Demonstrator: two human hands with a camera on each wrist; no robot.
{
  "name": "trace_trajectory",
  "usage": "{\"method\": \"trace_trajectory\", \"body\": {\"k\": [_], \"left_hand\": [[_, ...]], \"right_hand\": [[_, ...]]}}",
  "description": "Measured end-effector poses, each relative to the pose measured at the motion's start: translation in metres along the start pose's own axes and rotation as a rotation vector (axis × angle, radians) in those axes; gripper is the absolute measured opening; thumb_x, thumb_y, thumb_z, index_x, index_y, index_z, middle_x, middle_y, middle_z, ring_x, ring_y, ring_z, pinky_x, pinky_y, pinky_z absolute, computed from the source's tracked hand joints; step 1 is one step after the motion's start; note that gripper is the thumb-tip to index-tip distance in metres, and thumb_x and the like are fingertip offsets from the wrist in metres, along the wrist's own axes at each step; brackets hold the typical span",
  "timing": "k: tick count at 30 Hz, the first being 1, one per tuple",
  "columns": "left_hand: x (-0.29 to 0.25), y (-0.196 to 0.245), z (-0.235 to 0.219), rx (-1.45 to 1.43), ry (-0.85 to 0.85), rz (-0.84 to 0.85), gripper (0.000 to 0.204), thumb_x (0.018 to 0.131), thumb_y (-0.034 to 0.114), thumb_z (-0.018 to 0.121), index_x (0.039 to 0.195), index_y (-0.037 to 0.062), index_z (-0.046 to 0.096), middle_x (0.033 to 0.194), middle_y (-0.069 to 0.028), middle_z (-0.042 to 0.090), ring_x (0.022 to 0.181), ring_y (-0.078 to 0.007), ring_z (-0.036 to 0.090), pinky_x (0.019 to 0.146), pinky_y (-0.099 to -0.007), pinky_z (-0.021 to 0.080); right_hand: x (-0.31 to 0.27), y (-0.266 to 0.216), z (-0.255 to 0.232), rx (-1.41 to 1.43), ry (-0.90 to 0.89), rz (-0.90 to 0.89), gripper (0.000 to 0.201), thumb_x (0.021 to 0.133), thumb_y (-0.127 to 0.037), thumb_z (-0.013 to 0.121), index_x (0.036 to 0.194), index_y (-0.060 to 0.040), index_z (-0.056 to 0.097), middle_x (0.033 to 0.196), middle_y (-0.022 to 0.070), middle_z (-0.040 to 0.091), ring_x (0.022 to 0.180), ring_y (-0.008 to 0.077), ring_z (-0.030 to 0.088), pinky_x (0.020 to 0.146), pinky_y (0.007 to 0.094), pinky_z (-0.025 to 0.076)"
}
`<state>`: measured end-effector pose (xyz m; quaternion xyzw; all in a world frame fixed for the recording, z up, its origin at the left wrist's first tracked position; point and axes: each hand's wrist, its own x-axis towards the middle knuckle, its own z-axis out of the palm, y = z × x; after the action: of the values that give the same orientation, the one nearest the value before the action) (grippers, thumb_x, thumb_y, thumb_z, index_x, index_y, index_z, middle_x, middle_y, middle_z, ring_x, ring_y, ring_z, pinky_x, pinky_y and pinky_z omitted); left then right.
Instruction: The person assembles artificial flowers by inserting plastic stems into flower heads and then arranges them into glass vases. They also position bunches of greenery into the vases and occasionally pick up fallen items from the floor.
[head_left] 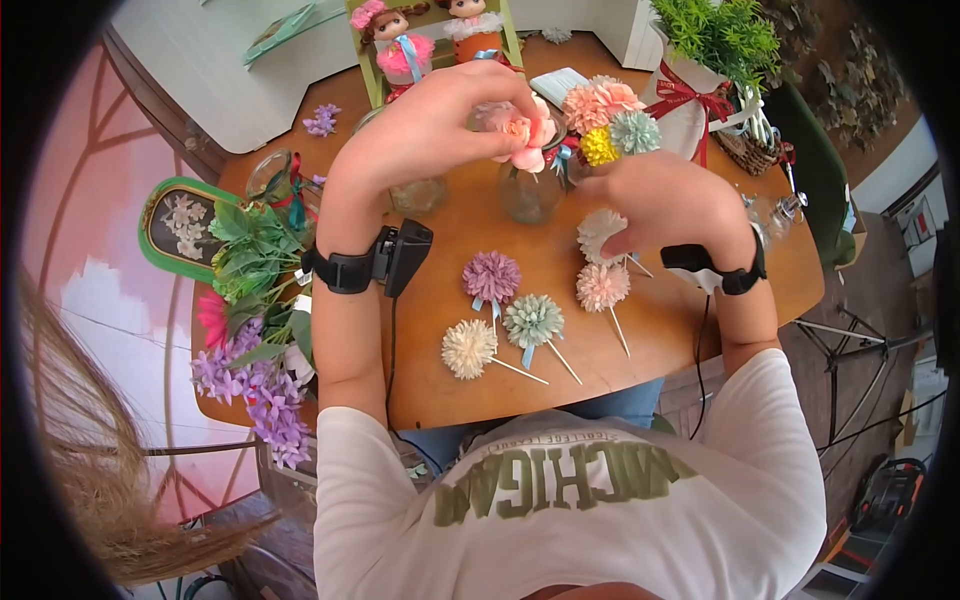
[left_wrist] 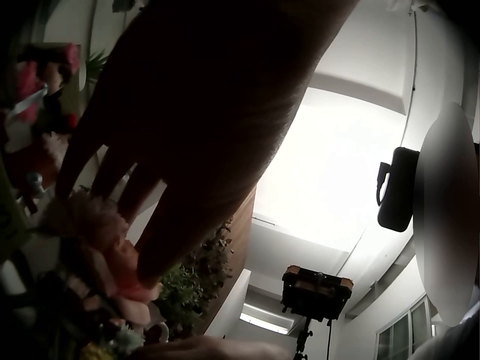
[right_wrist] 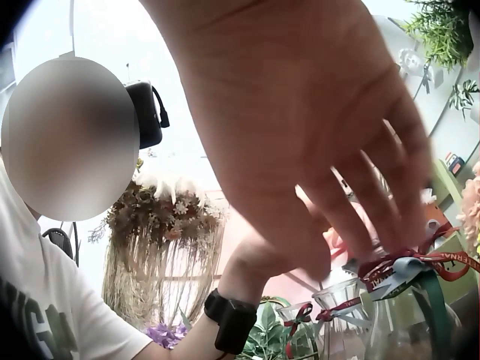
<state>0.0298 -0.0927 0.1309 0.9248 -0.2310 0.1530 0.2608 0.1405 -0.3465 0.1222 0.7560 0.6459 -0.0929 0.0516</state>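
In the head view, my left hand (head_left: 450, 115) pinches a pink artificial flower (head_left: 535, 145) between thumb and fingers, over the mouth of a glass vase (head_left: 530, 197). The left wrist view shows these fingers spread around the pink petals (left_wrist: 124, 274). My right hand (head_left: 665, 205) hovers right of the vase with fingers loosely bent. Its fingertips are close to the vase's ribbon bow (right_wrist: 401, 274) in the right wrist view. Below that hand lie a white pompom flower (head_left: 600, 235) and a pink one (head_left: 603, 287) on sticks.
Purple (head_left: 491, 276), green (head_left: 534, 320) and cream pompom flowers (head_left: 468, 348) lie on the wooden table (head_left: 430, 390). Behind the vase is a bunch of peach, yellow and teal flowers (head_left: 612, 110). Leafy flowers (head_left: 250, 260) and a green oval frame (head_left: 150, 225) occupy the left; a potted plant (head_left: 720, 40) stands back right.
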Motion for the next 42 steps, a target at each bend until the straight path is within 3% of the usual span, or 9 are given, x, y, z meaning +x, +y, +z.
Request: {"method": "trace_trajectory", "body": {"k": [8, 10, 13, 19, 21, 32, 35, 37, 42], "left_hand": [[-0.002, 0.002, -0.005, 0.012, -0.002, -0.008, 0.031, 0.091, 0.015, 0.072, 0.120, 0.0053, 0.070, 0.129, -0.0090, 0.065, 0.123, -0.0250, 0.060, 0.104, -0.0379, 0.048], [-0.002, 0.000, -0.005, 0.013, -0.001, -0.035, 0.032, 0.089, 0.012, 0.071, 0.120, 0.0051, 0.070, 0.130, -0.0093, 0.064, 0.125, -0.0258, 0.058, 0.105, -0.0379, 0.047], [-0.003, 0.001, -0.007, -0.026, -0.003, -0.064, 0.033, 0.087, 0.011, 0.071, 0.120, 0.0053, 0.070, 0.131, -0.0094, 0.063, 0.125, -0.0260, 0.058, 0.106, -0.0378, 0.047], [-0.004, -0.001, -0.003, -0.002, 0.068, 0.006, 0.028, 0.087, 0.009, 0.070, 0.115, 0.0076, 0.071, 0.117, -0.0101, 0.067, 0.115, -0.0283, 0.062, 0.100, -0.0390, 0.049], [-0.003, -0.002, -0.002, -0.001, 0.060, 0.013, 0.027, 0.087, 0.009, 0.070, 0.114, 0.0072, 0.071, 0.118, -0.0103, 0.067, 0.116, -0.0280, 0.062, 0.101, -0.0389, 0.049], [-0.003, -0.007, -0.004, -0.051, 0.037, -0.054, 0.041, 0.088, 0.018, 0.074, 0.125, 0.0063, 0.063, 0.126, -0.0100, 0.063, 0.120, -0.0275, 0.059, 0.102, -0.0379, 0.047], [-0.002, 0.000, -0.001, -0.012, 0.133, 0.002, 0.049, 0.088, 0.027, 0.076, 0.129, 0.0064, 0.059, 0.129, -0.0108, 0.059, 0.122, -0.0282, 0.057, 0.102, -0.0384, 0.047], [-0.001, 0.008, 0.001, 0.028, 0.140, -0.052, 0.063, 0.085, 0.029, 0.082, 0.137, 0.0054, 0.055, 0.143, -0.0113, 0.053, 0.134, -0.0263, 0.051, 0.115, -0.0401, 0.038], [0.003, -0.003, 0.011, -0.001, 0.115, -0.119, 0.063, 0.087, 0.032, 0.082, 0.138, 0.0051, 0.057, 0.145, -0.0127, 0.052, 0.134, -0.0263, 0.051, 0.114, -0.0388, 0.042]], "right_hand": [[0.027, 0.003, 0.020, -0.142, -0.115, 0.031, 0.025, 0.075, -0.012, 0.071, 0.097, -0.0006, 0.073, 0.084, 0.0165, 0.072, 0.080, 0.0365, 0.071, 0.070, 0.0429, 0.057], [0.022, 0.013, 0.015, 0.087, 0.101, -0.132, 0.029, 0.077, -0.007, 0.076, 0.106, -0.0092, 0.074, 0.100, 0.0108, 0.072, 0.090, 0.0304, 0.070, 0.070, 0.0438, 0.056], [-0.004, 0.014, -0.017, 0.354, 0.350, -0.248, 0.022, 0.082, -0.002, 0.074, 0.103, -0.0071, 0.073, 0.103, 0.0061, 0.072, 0.091, 0.0225, 0.069, 0.068, 0.0367, 0.055], [-0.019, 0.016, -0.031, 0.489, 1.172, -0.144, 0.021, 0.090, -0.002, 0.074, 0.111, -0.0015, 0.069, 0.098, 0.0027, 0.068, 0.082, 0.0078, 0.065, 0.068, 0.0230, 0.052], [-0.013, 0.019, -0.025, 0.567, 1.167, -0.097, 0.019, 0.093, -0.001, 0.072, 0.112, -0.0009, 0.068, 0.098, 0.0028, 0.067, 0.080, 0.0051, 0.064, 0.068, 0.0212, 0.051], [0.028, 0.000, 0.000, 0.271, 0.825, -0.194, 0.025, 0.084, -0.006, 0.076, 0.107, -0.0063, 0.068, 0.094, 0.0089, 0.067, 0.084, 0.0259, 0.066, 0.072, 0.0349, 0.053], [0.033, 0.000, 0.005, 0.217, 0.888, -0.226, 0.025, 0.085, -0.006, 0.076, 0.108, -0.0061, 0.068, 0.095, 0.0089, 0.067, 0.084, 0.0242, 0.067, 0.072, 0.0344, 0.053], [0.032, -0.003, 0.005, 0.250, 0.892, -0.235, 0.023, 0.084, -0.007, 0.076, 0.105, -0.0062, 0.068, 0.095, 0.0096, 0.067, 0.083, 0.0272, 0.067, 0.072, 0.0370, 0.053], [0.021, -0.005, -0.005, 0.463, 0.845, -0.174, 0.021, 0.084, -0.008, 0.076, 0.103, -0.0062, 0.068, 0.093, 0.0107, 0.067, 0.082, 0.0303, 0.068, 0.072, 0.0389, 0.054]]}}
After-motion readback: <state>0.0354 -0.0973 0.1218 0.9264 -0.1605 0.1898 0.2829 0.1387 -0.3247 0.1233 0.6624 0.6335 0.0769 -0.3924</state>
